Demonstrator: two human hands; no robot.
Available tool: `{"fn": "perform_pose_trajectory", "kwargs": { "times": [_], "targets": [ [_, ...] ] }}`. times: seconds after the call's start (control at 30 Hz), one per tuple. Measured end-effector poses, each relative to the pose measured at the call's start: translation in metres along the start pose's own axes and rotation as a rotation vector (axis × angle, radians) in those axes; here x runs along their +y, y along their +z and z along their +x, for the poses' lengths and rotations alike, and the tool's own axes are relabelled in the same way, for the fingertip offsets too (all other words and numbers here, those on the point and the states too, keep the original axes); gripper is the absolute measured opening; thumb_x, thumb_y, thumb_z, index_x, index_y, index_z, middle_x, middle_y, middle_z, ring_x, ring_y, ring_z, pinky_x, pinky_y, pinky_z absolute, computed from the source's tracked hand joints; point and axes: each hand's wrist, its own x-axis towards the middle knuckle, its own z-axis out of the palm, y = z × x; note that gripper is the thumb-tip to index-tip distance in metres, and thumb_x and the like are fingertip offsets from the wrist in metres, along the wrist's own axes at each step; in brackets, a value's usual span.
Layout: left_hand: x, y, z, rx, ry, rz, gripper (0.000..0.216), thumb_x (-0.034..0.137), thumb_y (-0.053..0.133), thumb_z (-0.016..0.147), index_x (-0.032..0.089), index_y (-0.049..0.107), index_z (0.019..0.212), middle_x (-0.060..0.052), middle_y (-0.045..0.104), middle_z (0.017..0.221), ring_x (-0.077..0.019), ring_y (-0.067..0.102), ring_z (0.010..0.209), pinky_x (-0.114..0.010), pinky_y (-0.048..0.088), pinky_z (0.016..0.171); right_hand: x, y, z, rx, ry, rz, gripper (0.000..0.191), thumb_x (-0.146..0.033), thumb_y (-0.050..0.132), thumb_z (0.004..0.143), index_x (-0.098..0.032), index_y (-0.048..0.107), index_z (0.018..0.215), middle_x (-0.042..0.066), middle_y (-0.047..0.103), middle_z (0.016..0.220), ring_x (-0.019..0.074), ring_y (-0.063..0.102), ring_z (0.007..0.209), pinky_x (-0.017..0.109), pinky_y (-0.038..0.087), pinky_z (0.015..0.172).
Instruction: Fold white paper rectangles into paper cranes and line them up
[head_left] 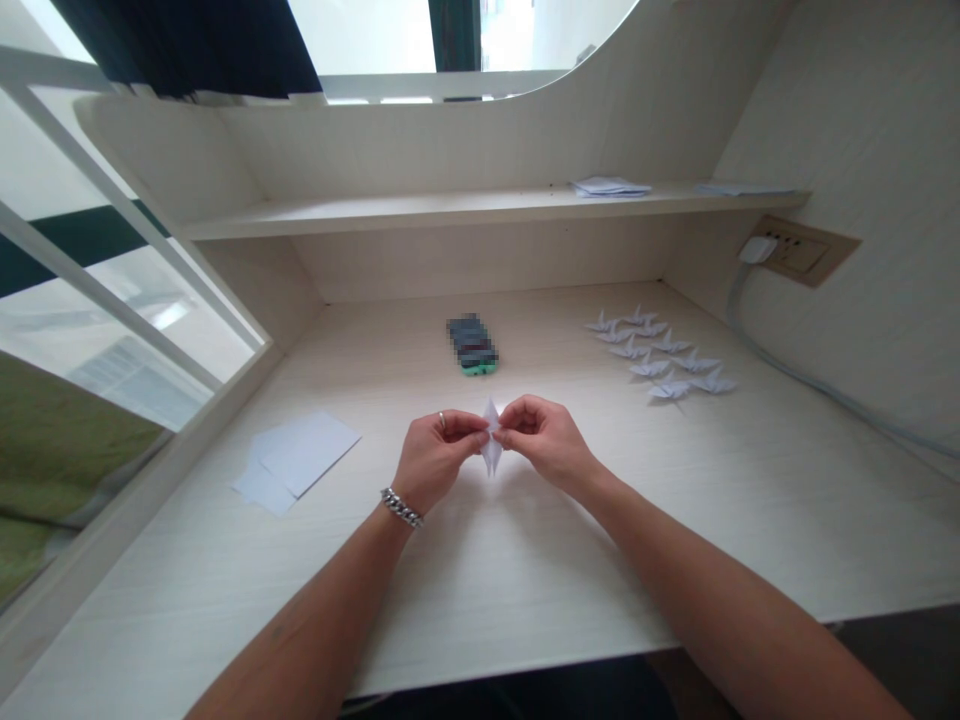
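Observation:
A small, partly folded piece of white paper [491, 445] is held upright above the middle of the pale wooden desk [525, 560]. My left hand [433, 462], with a ring and a chain bracelet, pinches its left side. My right hand [546, 440] pinches its right side. Both hands have their fingers closed on the paper, and its pointed ends stick out above and below them.
Several folded white paper cranes [664, 355] lie in rows at the back right. Flat white sheets [296, 460] lie at the left. A phone [472, 345] rests behind my hands. More paper [611, 187] sits on the shelf. A plug and cable [757, 250] hang at the right wall.

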Motion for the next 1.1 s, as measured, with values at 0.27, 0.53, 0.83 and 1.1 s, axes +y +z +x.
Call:
{"fn": "perform_pose_trajectory", "kwargs": {
  "times": [0.27, 0.53, 0.83, 1.1],
  "targets": [
    [0.000, 0.002, -0.001, 0.040, 0.030, -0.064, 0.025, 0.017, 0.085, 0.051, 0.012, 0.069, 0.069, -0.003, 0.072, 0.066, -0.0144, 0.066, 0.061, -0.026, 0.055, 0.062, -0.003, 0.003, -0.001, 0.003, 0.061, 0.134, 0.028, -0.032, 0.079, 0.064, -0.017, 0.061, 0.079, 0.000, 0.067, 0.071, 0.0149, 0.063, 0.065, 0.030, 0.053, 0.063],
    [-0.001, -0.001, 0.000, 0.000, 0.032, -0.038, 0.023, 0.023, 0.081, 0.063, 0.011, 0.074, 0.080, -0.008, 0.075, 0.074, -0.0178, 0.068, 0.068, -0.030, 0.056, 0.069, -0.008, -0.001, 0.000, -0.023, 0.115, 0.160, 0.023, -0.024, 0.079, 0.059, -0.016, 0.073, 0.081, 0.004, 0.072, 0.076, 0.0176, 0.066, 0.071, 0.034, 0.054, 0.073],
    [-0.004, -0.005, 0.000, -0.108, 0.007, -0.155, 0.028, 0.021, 0.082, 0.063, 0.012, 0.075, 0.088, -0.010, 0.076, 0.085, -0.0183, 0.069, 0.076, -0.031, 0.056, 0.076, -0.015, 0.000, -0.002, -0.041, 0.183, 0.276, 0.026, -0.026, 0.082, 0.058, -0.015, 0.073, 0.079, 0.004, 0.072, 0.076, 0.0168, 0.066, 0.071, 0.034, 0.055, 0.073],
    [0.003, 0.001, -0.003, -0.008, 0.024, 0.031, 0.021, 0.021, 0.083, 0.059, 0.011, 0.075, 0.076, -0.007, 0.075, 0.073, -0.0165, 0.068, 0.066, -0.026, 0.055, 0.066, -0.004, -0.001, 0.000, -0.040, 0.120, 0.114, 0.022, -0.028, 0.079, 0.063, -0.015, 0.073, 0.079, 0.003, 0.070, 0.073, 0.0153, 0.064, 0.069, 0.031, 0.053, 0.070]
  ]
}}
